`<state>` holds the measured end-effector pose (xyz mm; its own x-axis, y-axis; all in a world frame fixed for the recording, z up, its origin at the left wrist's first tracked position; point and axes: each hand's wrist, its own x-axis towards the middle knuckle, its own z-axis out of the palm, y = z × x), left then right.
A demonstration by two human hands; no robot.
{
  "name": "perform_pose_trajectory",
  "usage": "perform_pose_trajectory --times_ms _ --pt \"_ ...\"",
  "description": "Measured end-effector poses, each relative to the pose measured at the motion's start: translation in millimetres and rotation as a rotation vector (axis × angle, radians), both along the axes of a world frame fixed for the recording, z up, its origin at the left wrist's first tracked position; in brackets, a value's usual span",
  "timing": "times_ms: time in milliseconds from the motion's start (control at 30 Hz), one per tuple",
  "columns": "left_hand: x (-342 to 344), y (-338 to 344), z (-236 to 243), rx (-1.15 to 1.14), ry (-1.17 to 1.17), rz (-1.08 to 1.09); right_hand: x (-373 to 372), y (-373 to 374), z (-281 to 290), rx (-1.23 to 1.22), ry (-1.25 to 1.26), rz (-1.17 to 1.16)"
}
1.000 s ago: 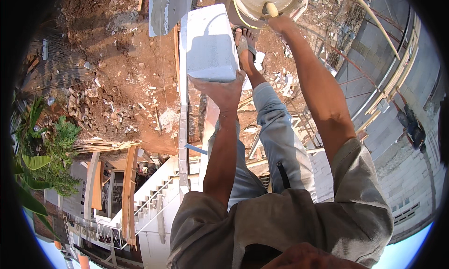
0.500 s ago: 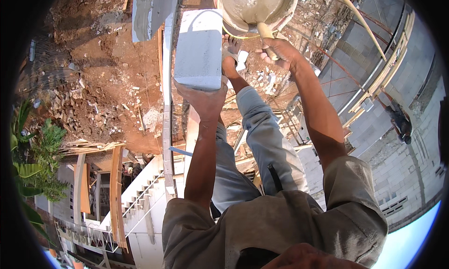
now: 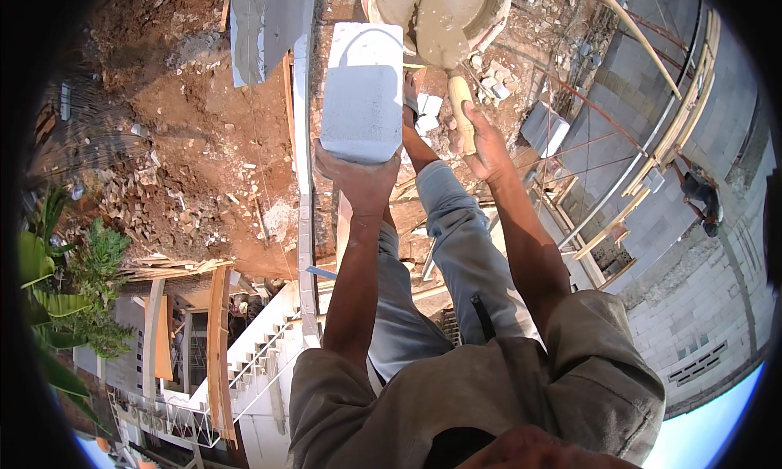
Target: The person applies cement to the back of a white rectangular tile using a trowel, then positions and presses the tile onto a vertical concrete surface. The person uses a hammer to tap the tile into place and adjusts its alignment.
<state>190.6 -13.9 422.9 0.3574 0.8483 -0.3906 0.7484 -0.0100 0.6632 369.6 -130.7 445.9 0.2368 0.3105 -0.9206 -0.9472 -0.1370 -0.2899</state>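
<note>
A pale grey rectangular block [image 3: 361, 102] stands out over the narrow ledge area, with my left hand [image 3: 358, 176] gripping its near end from below. To its right, my right hand [image 3: 481, 143] is closed on the yellow wooden handle of a trowel [image 3: 459, 102]. The trowel's blade is covered in wet grey mortar, at the near rim of a bucket [image 3: 498, 4] of mortar at the top of the view. My sandalled foot is mostly hidden behind the block.
Far below lie reddish rubble ground [image 3: 187, 143], a white staircase [image 3: 261, 347], planks [image 3: 218, 347] and plants [image 3: 81, 306]. A grey sheet [image 3: 252, 29] is at upper left. On the right, bamboo poles [image 3: 635, 41] and red rods cross before a block wall [image 3: 692, 347]; another person [image 3: 700, 196] is there.
The trowel has been drawn back from inside the bucket toward me, now with mortar on its blade. My right hand has moved lower in the view; the block remains in my left hand.
</note>
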Motion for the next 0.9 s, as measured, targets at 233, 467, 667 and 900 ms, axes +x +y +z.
perform_pose_trajectory --times_ms 233,467,667,900 --pt "9 -29 -7 0.084 0.029 0.106 -18 -11 93 0.063 -0.047 -0.107" --pt "12 -54 -7 0.093 0.080 0.174 -68 28 234 -0.087 -0.093 0.164" --pt "7 -58 6 0.030 0.026 0.150 -95 66 244 -0.290 -0.148 0.523" --pt "-3 -80 -11 0.278 -0.017 0.162 -89 71 242 -0.328 -0.258 0.633"
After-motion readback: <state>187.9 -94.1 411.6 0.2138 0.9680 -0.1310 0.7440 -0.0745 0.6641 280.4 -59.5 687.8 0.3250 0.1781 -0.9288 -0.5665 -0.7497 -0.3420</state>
